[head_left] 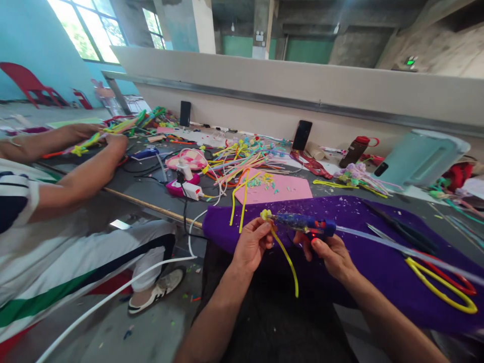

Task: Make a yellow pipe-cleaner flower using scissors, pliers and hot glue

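Pinched in my left hand point(251, 243) is a yellow pipe cleaner point(286, 253), curled into a small knot at its top, with a tail hanging down to the right. My right hand point(330, 253) grips a blue glue gun point(308, 224) whose nozzle points left, at the yellow knot; whether it touches cannot be made out. A red light glows on the gun, and a long clear glue stick point(372, 243) runs out of its back. Below both lies a purple cloth point(344, 214). Scissors with yellow and red handles point(438, 287) rest on it at the right.
A pink sheet point(291, 187) with small cut pieces lies beyond the cloth, near loose pipe cleaners point(242, 161). A power strip point(185, 187) and white cable point(124, 282) are on the left. Another person's hands point(113, 143) work there. A brown bottle point(354, 151) stands at the back.
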`<state>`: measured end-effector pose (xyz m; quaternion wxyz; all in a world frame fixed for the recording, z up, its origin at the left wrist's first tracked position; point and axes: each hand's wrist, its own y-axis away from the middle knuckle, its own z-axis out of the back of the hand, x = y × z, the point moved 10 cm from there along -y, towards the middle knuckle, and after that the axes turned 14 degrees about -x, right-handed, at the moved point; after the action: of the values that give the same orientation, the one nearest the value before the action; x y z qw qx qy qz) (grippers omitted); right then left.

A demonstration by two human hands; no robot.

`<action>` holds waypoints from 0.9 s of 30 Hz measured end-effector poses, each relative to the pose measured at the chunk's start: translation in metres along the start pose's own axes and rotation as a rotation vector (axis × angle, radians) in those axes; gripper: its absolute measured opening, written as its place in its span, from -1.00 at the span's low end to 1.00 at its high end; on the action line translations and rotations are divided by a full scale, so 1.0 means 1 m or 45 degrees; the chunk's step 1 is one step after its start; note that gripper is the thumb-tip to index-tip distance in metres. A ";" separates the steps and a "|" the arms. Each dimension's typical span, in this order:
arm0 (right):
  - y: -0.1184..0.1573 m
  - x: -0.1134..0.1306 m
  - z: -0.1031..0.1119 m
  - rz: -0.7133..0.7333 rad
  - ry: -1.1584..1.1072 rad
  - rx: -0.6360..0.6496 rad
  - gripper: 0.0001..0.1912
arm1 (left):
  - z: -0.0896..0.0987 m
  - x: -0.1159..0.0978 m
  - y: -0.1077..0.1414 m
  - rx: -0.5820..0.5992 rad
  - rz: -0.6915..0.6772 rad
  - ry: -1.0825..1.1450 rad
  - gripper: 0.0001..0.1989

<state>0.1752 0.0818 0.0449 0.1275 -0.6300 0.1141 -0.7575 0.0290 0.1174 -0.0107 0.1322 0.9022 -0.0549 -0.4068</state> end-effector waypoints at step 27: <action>0.007 0.001 0.020 0.152 0.020 -0.189 -0.75 | -0.011 -0.015 -0.007 -0.012 -0.406 -0.215 -0.82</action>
<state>0.1951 0.0749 0.0475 0.1243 -0.6239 0.2082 -0.7429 0.0267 0.1293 0.0051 0.0651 0.8616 0.0800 -0.4970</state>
